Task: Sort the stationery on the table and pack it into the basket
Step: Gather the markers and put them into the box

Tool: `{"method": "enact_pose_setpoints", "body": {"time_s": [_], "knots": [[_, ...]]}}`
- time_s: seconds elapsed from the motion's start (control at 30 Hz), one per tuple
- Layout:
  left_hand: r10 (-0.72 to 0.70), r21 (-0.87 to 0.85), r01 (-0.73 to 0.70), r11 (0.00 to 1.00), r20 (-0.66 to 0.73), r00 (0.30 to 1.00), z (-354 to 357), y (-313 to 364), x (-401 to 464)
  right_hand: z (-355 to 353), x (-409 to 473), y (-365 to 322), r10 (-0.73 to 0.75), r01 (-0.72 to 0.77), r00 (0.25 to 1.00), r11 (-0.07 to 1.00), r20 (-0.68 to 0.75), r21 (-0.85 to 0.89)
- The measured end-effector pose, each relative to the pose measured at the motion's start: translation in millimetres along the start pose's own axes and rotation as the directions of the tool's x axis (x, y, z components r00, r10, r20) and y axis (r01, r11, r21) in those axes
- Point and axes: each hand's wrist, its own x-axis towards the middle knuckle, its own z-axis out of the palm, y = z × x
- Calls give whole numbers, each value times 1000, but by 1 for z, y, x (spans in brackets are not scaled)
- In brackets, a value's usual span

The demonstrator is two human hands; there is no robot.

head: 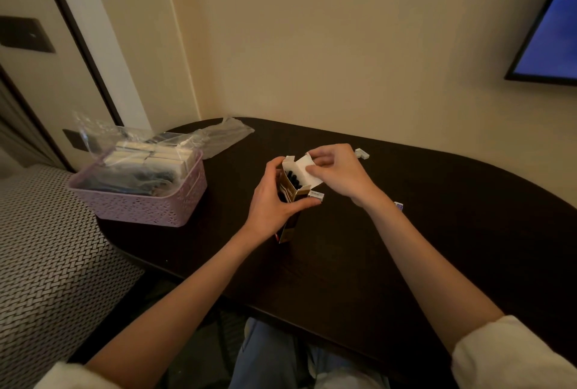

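Note:
A small brown and white pen box [292, 198] stands upright over the dark table [437, 232], its top open with dark pen ends showing inside. My left hand [270, 201] grips the box around its body. My right hand [334, 171] pinches the white top flap [304, 168] of the box. A lilac perforated basket [140, 204] sits at the table's left end, filled with white boxes and clear plastic packets.
A clear plastic bag [224, 135] lies behind the basket. A small white piece [362, 153] lies beyond my right hand, and a small blue item [398, 206] peeks out beside my right wrist. A patterned seat [46, 263] is to the left, a screen [549, 29] on the wall.

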Motion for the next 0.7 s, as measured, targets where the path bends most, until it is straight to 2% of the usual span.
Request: {"method": "enact_pose_setpoints", "body": {"time_s": [0.23, 0.7], "knots": [[-29, -102, 24, 995, -51, 998, -9, 3, -2, -1, 7, -1, -10, 10, 1000, 1000, -11, 19], [-120, -163, 112, 980, -40, 992, -26, -4, 2, 14, 18, -12, -24, 25, 996, 1000, 82, -3]]}}
